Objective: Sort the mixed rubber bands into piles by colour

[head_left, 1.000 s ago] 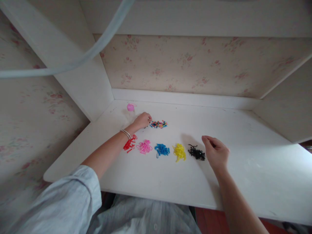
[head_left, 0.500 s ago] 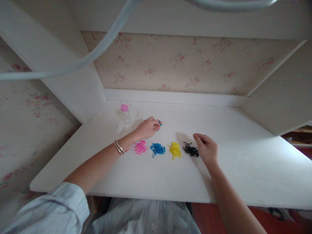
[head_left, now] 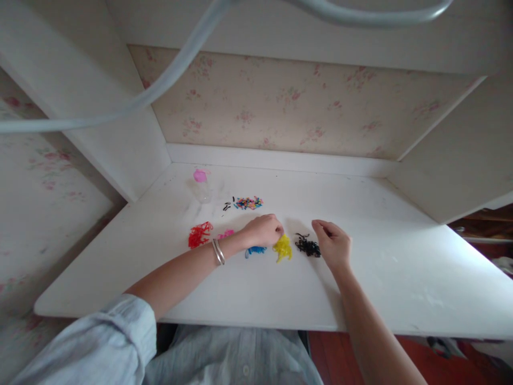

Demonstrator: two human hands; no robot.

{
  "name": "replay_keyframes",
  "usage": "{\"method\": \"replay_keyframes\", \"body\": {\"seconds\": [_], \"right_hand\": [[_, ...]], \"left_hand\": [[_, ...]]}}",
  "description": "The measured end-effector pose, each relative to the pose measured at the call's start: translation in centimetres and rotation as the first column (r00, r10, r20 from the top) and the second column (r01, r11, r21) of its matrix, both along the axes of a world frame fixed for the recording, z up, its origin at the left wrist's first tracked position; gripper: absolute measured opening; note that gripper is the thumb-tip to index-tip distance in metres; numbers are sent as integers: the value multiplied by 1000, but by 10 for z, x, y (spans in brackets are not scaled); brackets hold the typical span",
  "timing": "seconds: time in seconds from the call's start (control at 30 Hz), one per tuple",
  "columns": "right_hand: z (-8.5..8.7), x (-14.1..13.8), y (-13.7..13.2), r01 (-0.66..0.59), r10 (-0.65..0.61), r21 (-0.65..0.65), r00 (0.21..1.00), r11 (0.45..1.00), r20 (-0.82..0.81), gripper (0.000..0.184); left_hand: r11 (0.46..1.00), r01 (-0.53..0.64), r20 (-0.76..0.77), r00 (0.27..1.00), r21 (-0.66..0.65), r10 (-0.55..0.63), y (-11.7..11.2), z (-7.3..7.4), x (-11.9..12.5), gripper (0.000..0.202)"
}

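Note:
Small piles of tiny coloured bands lie in a row on the white desk: red, pink, blue, yellow and black. My left hand, with bracelets on the wrist, is closed in a pinch just above the yellow pile and hides part of the pink and blue piles. My right hand rests beside the black pile with its fingers loosely curled. A mixed-colour pile lies further back.
A small clear bottle with a pink cap stands at the back left. White shelf walls close in both sides, with floral wallpaper behind. A pale tube hangs across the top of the view.
My left hand has come from the mixed pile toward me to the yellow pile. The right hand has stayed by the black pile.

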State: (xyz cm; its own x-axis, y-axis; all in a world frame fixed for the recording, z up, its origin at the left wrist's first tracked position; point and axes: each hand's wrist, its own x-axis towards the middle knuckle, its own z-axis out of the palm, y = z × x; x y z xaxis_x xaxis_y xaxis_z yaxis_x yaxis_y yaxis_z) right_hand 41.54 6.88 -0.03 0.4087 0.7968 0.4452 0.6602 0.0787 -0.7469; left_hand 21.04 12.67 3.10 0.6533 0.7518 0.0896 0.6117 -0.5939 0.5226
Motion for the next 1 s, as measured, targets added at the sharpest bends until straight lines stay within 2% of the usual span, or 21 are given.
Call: {"method": "replay_keyframes", "body": {"seconds": [0.17,0.27,0.33,0.4,0.47,0.57,0.67,0.77,1.0], "right_hand": [[0,-2,-1,-15,15,-19,1000,1000,-6,33],[2,-3,2,-40,35,-70,997,997,-73,35],[4,-4,6,-54,37,-110,988,993,-149,40],[10,-9,14,-92,62,-154,980,984,-187,45],[19,-19,24,-182,153,-203,977,962,-149,46],[35,-44,44,-315,357,-326,931,891,76,44],[46,-72,70,-351,488,-436,834,829,256,38],[48,-99,99,-359,547,-493,776,793,314,29],[38,-142,156,-270,628,-659,670,702,395,24]], "left_hand": [[995,-68,92,994,73,61,-10,25,-35,24],[988,-133,177,977,74,118,-36,41,-71,24],[982,-189,239,953,-9,186,-61,44,-98,24],[966,-230,278,926,-121,256,-87,37,-123,24],[927,-296,300,884,-231,357,-108,22,-144,23],[848,-407,314,801,-340,511,-126,-6,-165,23],[831,-420,358,760,-365,542,-130,-22,-172,21],[841,-410,395,750,-353,531,-130,-25,-172,21],[832,-410,404,736,-373,543,-132,-23,-176,25]]}}
